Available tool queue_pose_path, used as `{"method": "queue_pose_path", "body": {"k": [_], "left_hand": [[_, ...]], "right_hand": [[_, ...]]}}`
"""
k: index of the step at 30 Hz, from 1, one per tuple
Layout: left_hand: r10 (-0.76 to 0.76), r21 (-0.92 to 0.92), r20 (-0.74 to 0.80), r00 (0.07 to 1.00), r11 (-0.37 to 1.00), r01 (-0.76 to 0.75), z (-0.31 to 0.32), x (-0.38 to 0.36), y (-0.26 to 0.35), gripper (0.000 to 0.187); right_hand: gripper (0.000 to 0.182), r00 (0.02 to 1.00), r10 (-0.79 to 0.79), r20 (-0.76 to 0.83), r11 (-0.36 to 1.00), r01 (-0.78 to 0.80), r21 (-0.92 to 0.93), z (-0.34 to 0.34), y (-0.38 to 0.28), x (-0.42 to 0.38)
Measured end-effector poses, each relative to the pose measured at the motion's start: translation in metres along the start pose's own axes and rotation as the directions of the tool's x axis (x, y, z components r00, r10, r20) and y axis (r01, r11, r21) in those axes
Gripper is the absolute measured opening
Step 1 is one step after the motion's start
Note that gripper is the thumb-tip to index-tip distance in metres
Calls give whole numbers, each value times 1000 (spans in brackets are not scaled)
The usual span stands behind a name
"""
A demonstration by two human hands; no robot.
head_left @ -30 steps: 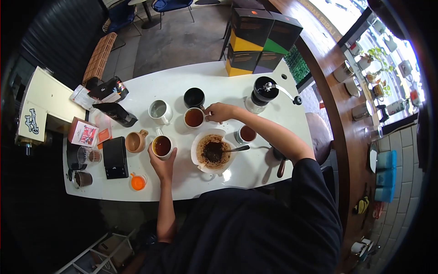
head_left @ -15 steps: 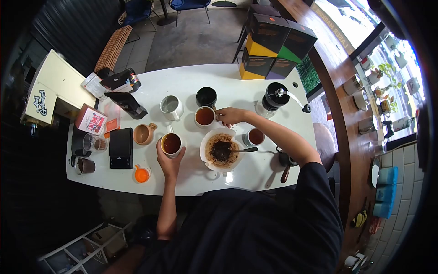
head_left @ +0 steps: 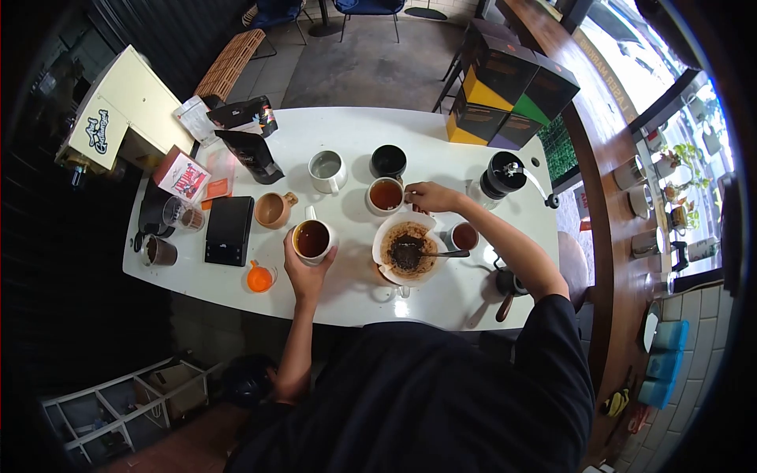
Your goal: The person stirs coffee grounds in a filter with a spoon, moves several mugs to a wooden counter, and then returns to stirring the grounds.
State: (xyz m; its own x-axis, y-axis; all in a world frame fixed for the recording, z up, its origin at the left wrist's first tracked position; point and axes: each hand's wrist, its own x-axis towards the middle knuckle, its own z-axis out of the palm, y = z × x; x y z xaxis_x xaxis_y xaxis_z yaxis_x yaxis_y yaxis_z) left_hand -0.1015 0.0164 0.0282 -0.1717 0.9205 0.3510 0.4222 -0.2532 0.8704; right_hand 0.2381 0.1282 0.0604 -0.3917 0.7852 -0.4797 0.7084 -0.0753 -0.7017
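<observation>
My left hand (head_left: pixel 307 272) is wrapped round a white mug (head_left: pixel 312 239) of dark brown liquid, at the near side of the white table (head_left: pixel 347 303). With the fingers of my right hand (head_left: pixel 428 198) I grip the handle side of a second white cup (head_left: pixel 385 195), which holds reddish-brown liquid. Just behind that cup stands a black cup (head_left: pixel 389 161). Nearer to me a paper filter (head_left: pixel 434 269) holds wet dark coffee grounds, with a spoon (head_left: pixel 448 254) lying across it. A small cup (head_left: pixel 463 236) of reddish liquid sits to its right.
Around these stand a grey-white mug (head_left: pixel 326 169), a brown cup (head_left: pixel 273 210), a black scale (head_left: pixel 229 231) and an orange item (head_left: pixel 259 277). A hand grinder (head_left: pixel 502 175) and stacked boxes (head_left: pixel 516 87) are at the right. Black pouches (head_left: pixel 248 156) stand at the left.
The camera view has shifted, so the table's contents appear further right. The mug in my left hand looks slightly more tilted. My right hand keeps its place at the second cup.
</observation>
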Motion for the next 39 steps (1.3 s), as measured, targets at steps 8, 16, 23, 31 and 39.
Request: {"method": "queue_pose_path", "body": {"k": [8, 16, 23, 31, 39], "left_hand": [[18, -24, -20, 1000, 1000, -18, -14, -5, 23, 83], [33, -125, 7, 999, 992, -32, -36, 1, 57, 84], [83, -173, 100, 991, 983, -65, -57, 14, 73, 86], [179, -280, 252, 951, 954, -106, -72, 28, 104, 91], [344, -286, 421, 839, 928, -238, -86, 29, 159, 90]], "right_hand": [[31, 998, -13, -55, 999, 15, 29, -23, -21, -25], [32, 987, -27, -157, 998, 37, 60, -47, -62, -72], [34, 929, 60, -366, 986, 1, 165, -54, -89, -122], [30, 830, 211, -516, 932, -12, 362, -42, -118, -222], [24, 725, 360, -587, 870, -33, 493, -23, -124, -329]]}}
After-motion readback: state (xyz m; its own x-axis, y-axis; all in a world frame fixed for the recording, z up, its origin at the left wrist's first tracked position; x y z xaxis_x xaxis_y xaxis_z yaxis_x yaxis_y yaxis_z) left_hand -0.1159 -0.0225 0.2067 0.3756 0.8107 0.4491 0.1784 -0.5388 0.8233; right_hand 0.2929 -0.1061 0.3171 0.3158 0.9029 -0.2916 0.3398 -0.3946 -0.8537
